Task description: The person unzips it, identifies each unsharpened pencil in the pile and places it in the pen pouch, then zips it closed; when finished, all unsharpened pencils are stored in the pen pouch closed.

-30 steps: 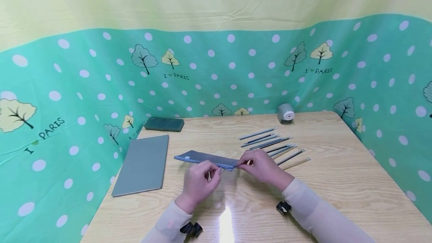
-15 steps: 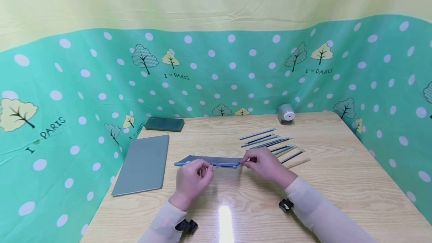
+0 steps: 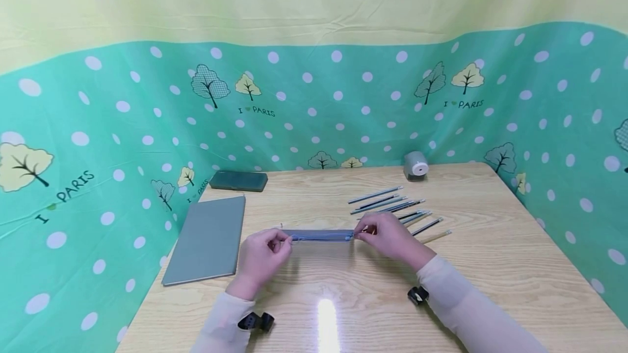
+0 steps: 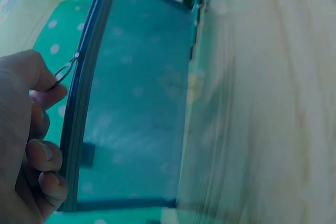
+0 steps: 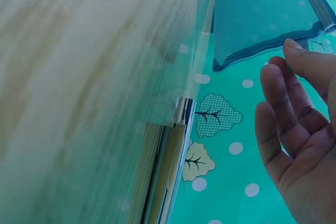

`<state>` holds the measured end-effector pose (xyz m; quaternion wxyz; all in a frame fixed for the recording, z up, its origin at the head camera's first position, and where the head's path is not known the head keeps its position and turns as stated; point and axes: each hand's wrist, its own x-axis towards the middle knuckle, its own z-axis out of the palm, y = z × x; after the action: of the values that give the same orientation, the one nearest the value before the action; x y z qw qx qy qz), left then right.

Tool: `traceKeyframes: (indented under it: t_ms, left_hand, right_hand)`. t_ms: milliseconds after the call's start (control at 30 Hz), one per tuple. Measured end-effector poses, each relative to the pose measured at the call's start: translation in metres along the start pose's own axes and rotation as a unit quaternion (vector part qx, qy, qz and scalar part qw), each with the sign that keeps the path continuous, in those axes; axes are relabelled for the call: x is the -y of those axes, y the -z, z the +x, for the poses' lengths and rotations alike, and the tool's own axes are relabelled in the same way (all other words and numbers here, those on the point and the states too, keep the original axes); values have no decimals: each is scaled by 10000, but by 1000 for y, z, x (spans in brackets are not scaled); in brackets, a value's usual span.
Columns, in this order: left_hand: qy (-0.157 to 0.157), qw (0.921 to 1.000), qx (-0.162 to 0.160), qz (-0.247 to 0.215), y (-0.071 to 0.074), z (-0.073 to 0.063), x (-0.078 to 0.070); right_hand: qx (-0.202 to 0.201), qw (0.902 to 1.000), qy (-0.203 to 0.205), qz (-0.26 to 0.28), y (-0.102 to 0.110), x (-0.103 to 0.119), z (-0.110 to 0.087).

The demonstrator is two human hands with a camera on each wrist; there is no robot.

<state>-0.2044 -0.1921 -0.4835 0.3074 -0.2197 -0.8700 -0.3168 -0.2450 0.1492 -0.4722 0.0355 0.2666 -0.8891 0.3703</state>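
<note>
A blue, see-through zip pouch (image 3: 321, 232) is held up off the table between the two hands. My left hand (image 3: 262, 257) pinches the ring-shaped zipper pull (image 4: 65, 72) between thumb and forefinger, with the other fingers curled near the pouch's edge. At the opposite end, my right hand (image 3: 390, 237) pinches the corner by the zipper's end, as the right wrist view also shows. The zip band (image 4: 86, 82) runs straight along the top edge. Seen through its side in the left wrist view, the pouch looks flat.
Several pencils (image 3: 378, 198) lie just beyond the right hand. A grey pencil sharpener (image 3: 415, 166) stands at the back right. On the left are a grey folder-like flat thing (image 3: 206, 241) and a dark green case (image 3: 239, 181). A patterned cloth (image 3: 314, 97) borders the table.
My left hand has drawn the zipper pull leftward along the pouch, away from the right hand. The right hand has shifted slightly right, still pinching the corner. The pouch has levelled out.
</note>
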Motion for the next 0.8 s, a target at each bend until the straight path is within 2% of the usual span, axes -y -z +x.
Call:
traceKeyframes:
  t_ms: [133,267,533,800]
  left_hand:
    - [274,9987,186,-377,9,-2,9]
    - [466,9957,229,-766,18,-5,20]
    - [814,9918,130,-978,31,-10,35]
    - [1275,9850,363,-1108,41,-14,52]
  right_hand:
    - [-32,9999,129,-22,2,-2,0]
    - [-18,9998,129,-117,4,-3,0]
    - [7,9997,21,-253,6,-8,1]
    - [7,9995,16,-325,9,-11,0]
